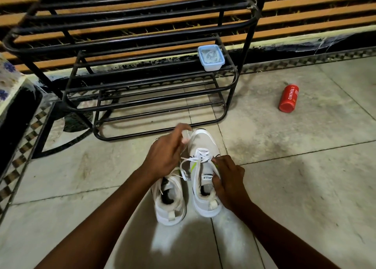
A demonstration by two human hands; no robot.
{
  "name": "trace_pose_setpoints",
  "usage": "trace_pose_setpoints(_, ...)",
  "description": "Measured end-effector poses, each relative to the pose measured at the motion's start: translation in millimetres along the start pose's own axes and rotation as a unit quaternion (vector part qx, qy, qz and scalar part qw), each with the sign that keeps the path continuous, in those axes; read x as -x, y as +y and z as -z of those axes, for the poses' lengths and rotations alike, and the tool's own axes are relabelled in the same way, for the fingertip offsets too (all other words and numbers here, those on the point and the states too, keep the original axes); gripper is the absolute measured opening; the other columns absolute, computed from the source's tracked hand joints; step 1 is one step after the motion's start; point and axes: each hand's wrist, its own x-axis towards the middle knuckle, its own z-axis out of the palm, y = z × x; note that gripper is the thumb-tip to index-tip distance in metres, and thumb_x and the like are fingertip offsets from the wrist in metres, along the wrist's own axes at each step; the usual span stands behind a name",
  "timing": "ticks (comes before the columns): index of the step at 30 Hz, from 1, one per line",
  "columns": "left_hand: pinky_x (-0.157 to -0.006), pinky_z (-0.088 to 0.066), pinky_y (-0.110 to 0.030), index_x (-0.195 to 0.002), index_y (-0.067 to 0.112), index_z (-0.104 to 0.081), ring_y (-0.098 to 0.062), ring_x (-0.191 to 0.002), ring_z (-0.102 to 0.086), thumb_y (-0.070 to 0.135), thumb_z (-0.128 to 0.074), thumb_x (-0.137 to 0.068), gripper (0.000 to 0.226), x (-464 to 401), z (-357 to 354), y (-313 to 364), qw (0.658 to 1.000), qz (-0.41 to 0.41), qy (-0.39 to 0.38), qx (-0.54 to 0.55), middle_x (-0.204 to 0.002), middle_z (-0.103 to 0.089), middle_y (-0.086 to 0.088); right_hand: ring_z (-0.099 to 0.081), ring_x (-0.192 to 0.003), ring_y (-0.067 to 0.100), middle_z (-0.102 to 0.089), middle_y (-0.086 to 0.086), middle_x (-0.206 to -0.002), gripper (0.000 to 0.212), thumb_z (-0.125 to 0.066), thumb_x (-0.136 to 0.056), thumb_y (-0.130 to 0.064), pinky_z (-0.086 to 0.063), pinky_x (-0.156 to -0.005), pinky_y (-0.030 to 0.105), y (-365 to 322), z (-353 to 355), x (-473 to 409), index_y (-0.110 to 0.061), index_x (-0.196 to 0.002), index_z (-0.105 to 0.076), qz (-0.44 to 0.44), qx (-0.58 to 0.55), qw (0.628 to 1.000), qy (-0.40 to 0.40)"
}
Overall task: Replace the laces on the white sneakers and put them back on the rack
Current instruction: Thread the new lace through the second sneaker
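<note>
Lace half-threaded on the right sneaker (204, 167)

Your left hand (164, 156) pinches the lace (184, 168), right hand (227, 183) grips the tongue — yank hard and it could slip an eyelet.

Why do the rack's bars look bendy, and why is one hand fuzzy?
Head view: the wide lens bows the black rack toward the edges; the left hand has motion-blurred fingertips; the right hand and white sneakers look sharper; a bright patch lights the floor.
</note>
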Motion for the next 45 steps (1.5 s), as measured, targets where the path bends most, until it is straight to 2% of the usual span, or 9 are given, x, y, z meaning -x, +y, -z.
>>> trace_pose_setpoints(3, -0.06, -0.032, -0.029, -0.119, 0.038, -0.069, -0.012, -0.092, -0.048, 0.058, -0.061, -0.094, 0.033, -3, 5, 3, 0.967, -0.067, -0.12, -0.214, -0.093, -0.065, 0.018, -0.057, -0.105, 0.02, -0.052, -0.002, -0.124, 0.05, -0.04, -0.083, -0.034, -0.038, -0.086, 0.044, -2, -1, -1, -0.02, -0.129, -0.057, -0.017, 0.014, 1.0, -0.009)
trace_pose_setpoints(11, -0.074, -0.043, -0.022, -0.062, 0.019, -0.075, -0.005, -0.07, -0.06, 0.023, -0.082, -0.087, 0.026, 5, -18, 16, 0.964, 0.153, -0.027, 0.215, -0.065, -0.061, 0.014, -0.058, -0.094, 0.021, -0.053, -0.002, -0.12, 0.049, -0.04, -0.08, -0.032, -0.039, -0.081, 0.044, -4, 1, -3, -0.019, -0.124, -0.057, -0.02, 0.042, 0.999, -0.017)
trace_pose_setpoints(15, -0.066, -0.042, -0.026, -0.048, 0.028, -0.061, -0.009, -0.064, -0.06, 0.024, -0.077, -0.09, 0.045, 2, -26, 17, 0.966, 0.206, 0.007, 0.158, -0.057, -0.055, 0.011, -0.058, -0.096, 0.022, -0.052, -0.003, -0.122, 0.051, -0.039, -0.078, -0.031, -0.04, -0.08, 0.044, -6, -3, -4, -0.019, -0.125, -0.056, -0.036, 0.071, 0.996, -0.039)
trace_pose_setpoints(19, -0.073, -0.049, -0.035, -0.077, 0.021, -0.066, -0.03, -0.094, -0.064, 0.041, -0.067, -0.087, 0.022, -3, -31, 21, 0.952, 0.268, -0.055, -0.138, -0.083, -0.064, -0.002, -0.058, -0.094, 0.021, -0.052, -0.002, -0.119, 0.048, -0.04, -0.08, -0.031, -0.039, -0.079, 0.042, -6, -2, -3, -0.019, -0.123, -0.056, -0.034, 0.082, 0.996, -0.032)
trace_pose_setpoints(29, -0.093, -0.035, -0.046, -0.103, 0.022, -0.065, -0.03, -0.12, -0.042, 0.03, -0.064, -0.094, 0.012, -11, -30, 30, 0.943, 0.174, -0.176, -0.221, -0.118, -0.053, -0.006, -0.062, -0.099, 0.02, -0.054, -0.004, -0.12, 0.05, -0.044, -0.083, -0.048, -0.04, -0.082, 0.045, -5, 2, -8, -0.023, -0.123, -0.059, -0.04, 0.084, 0.995, -0.044)
trace_pose_setpoints(32, -0.087, -0.026, -0.041, -0.092, 0.031, -0.059, -0.02, -0.112, -0.056, 0.032, -0.062, -0.094, 0.004, -9, -22, 25, 0.964, 0.212, -0.13, -0.091, -0.099, -0.069, 0.007, -0.06, -0.105, 0.016, -0.052, -0.008, -0.123, 0.057, -0.041, -0.082, -0.055, -0.033, -0.086, 0.041, -9, 10, -13, -0.024, -0.127, -0.059, -0.06, 0.039, 0.995, -0.066)
trace_pose_setpoints(34, -0.092, -0.046, -0.043, -0.084, 0.031, -0.064, -0.014, -0.094, -0.069, 0.033, -0.062, -0.084, 0.002, -10, -9, 26, 0.969, 0.224, -0.094, 0.039, -0.079, -0.074, 0.01, -0.057, -0.114, 0.013, -0.054, -0.01, -0.127, 0.06, -0.042, -0.079, -0.052, -0.031, -0.09, 0.04, -17, 19, -16, -0.025, -0.132, -0.056, -0.081, -0.05, 0.994, -0.051)
trace_pose_setpoints(39, -0.066, -0.058, -0.035, -0.086, 0.018, -0.075, -0.013, -0.066, -0.069, 0.013, -0.069, -0.094, 0.011, -14, 27, 57, 0.968, 0.137, 0.004, 0.21, -0.073, -0.073, -0.002, -0.069, -0.099, 0.016, -0.068, -0.008, -0.12, 0.065, -0.058, -0.074, -0.012, -0.055, -0.084, 0.047, -63, 45, -40, -0.022, -0.138, -0.045, -0.045, -0.303, 0.952, -0.012)
trace_pose_setpoints(45, -0.083, -0.06, -0.037, -0.098, 0.014, -0.081, -0.015, -0.088, -0.074, 0.016, -0.072, -0.096, 0.009, -16, 59, 53, 0.969, 0.084, 0.065, 0.225, -0.092, -0.077, 0.001, -0.062, -0.067, 0.023, -0.066, 0.017, -0.077, 0.009, -0.072, -0.09, -0.008, -0.052, -0.066, 0.044, -90, 61, -89, -0.01, -0.098, -0.07, -0.031, -0.357, 0.934, -0.002)
